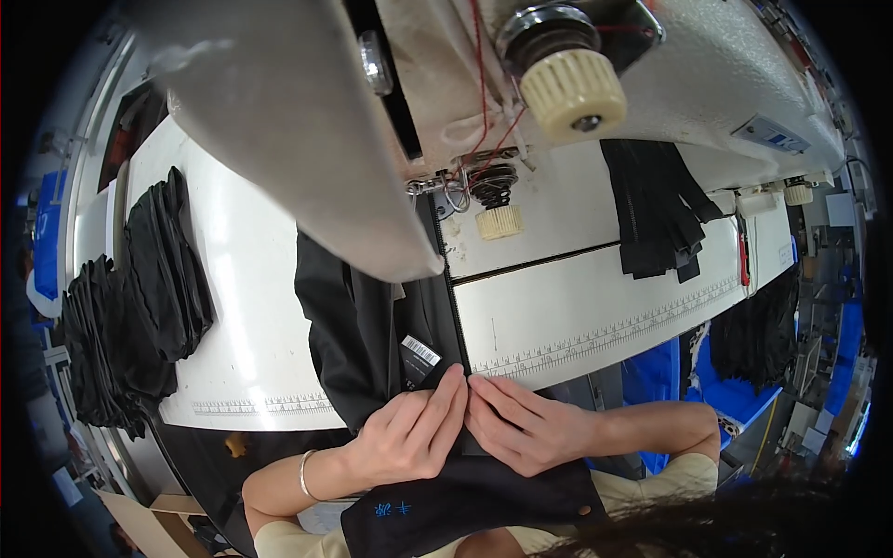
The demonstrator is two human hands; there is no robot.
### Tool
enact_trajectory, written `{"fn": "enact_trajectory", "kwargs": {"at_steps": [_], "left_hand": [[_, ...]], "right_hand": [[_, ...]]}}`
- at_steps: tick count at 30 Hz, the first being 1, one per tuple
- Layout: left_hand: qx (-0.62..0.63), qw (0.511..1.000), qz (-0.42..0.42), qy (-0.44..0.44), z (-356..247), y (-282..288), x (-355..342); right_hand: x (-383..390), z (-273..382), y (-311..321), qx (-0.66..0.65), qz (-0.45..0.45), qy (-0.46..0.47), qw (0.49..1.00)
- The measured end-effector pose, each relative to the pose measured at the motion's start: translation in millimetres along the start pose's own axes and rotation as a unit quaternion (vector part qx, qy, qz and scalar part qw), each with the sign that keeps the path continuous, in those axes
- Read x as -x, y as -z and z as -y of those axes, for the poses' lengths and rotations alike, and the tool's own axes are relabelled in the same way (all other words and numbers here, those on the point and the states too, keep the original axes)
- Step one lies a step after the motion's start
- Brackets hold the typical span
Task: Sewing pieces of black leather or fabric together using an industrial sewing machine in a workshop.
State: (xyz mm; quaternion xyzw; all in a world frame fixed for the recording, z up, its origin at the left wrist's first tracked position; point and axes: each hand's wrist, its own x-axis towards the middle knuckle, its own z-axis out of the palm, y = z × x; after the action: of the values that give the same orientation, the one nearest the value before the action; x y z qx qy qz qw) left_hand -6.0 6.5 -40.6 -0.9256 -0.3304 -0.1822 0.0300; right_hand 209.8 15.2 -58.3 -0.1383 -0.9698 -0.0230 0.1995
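Note:
Black fabric (339, 330) lies under the sewing machine (279, 139), with a dark strip along its right edge, perhaps zipper tape, running toward the presser foot area. A dark label with a white barcode patch (419, 352) sits on the fabric. My left hand (409, 432), with a bangle on the wrist, pinches this edge at the table's front. My right hand (521, 428) pinches the same edge just beside it, fingertips almost touching the left ones. Red threads run down past a cream tension knob (572, 93) to the needle area, partly hidden by the machine.
Stacks of black fabric pieces (158, 270) lie on the left of the white table (242, 353). Black strips (651, 205) lie at the back right, near a red-handled tool (742, 256). More black fabric (749, 330) hangs over blue bins (656, 372) beyond the table's right front.

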Motion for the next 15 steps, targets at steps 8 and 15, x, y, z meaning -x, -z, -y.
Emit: {"fn": "enact_trajectory", "kwargs": {"at_steps": [8,15], "left_hand": [[0.013,1.0,-0.001,0.011,1.2,-2.0,-0.2],[0.027,0.999,0.004,0.023,6.5,-3.1,0.0]], "right_hand": [[-0.8,0.1,0.3,-0.001,-0.003,-0.012,1.0],[-8.6,-3.0,5.9,-0.003,0.036,0.0,0.999]]}}
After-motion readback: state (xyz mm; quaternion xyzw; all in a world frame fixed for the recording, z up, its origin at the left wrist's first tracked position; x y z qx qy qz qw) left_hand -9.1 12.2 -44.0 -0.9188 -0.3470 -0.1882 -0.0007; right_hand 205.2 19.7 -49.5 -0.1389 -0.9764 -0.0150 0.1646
